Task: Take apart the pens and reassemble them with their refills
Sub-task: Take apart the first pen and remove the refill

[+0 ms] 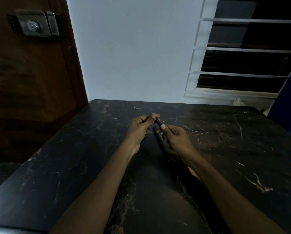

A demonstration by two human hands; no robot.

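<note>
A dark pen with a blue tip is held above the black marble table. My left hand pinches its tip end, and the blue point sticks out past the fingers. My right hand grips the pen's other end between thumb and fingers. A second dark pen-like piece runs from under my right hand toward me, low against the table; whether the hand holds it I cannot tell. The dim light hides finer detail of the parts.
The table has a far edge against a white wall. A brown door with a metal lock stands at the left. A barred window is at the right.
</note>
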